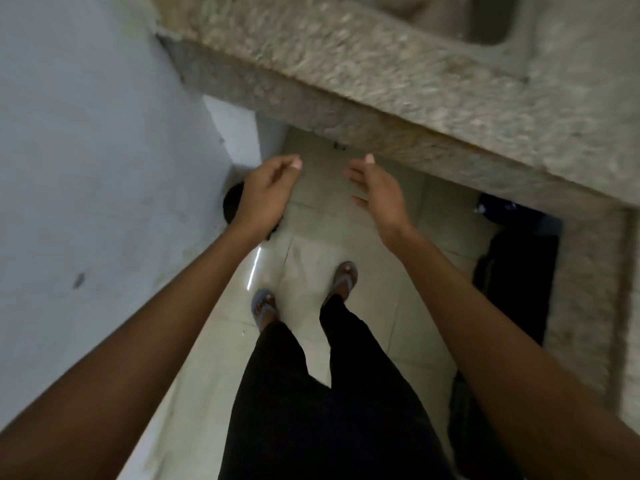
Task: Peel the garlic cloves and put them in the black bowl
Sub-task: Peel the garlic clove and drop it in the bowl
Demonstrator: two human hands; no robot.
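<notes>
No garlic and no bowl show clearly in this blurred view. My left hand (pixel 266 192) is held out over the floor with its fingers loosely curled and nothing in it. My right hand (pixel 377 188) is a little to its right, fingers relaxed and spread, also holding nothing. Both hands hang in the air below the front edge of the stone counter (pixel 346 74). A round black object (pixel 232 204) sits on the floor by the wall, mostly hidden behind my left hand; I cannot tell what it is.
A pale wall (pixel 86 150) stands close on the left. The counter runs across the top and down the right side, with a sink basin (pixel 485 19) at the top. Dark bags (pixel 519 265) sit under the counter. My legs and sandalled feet stand on the tiled floor (pixel 311 254).
</notes>
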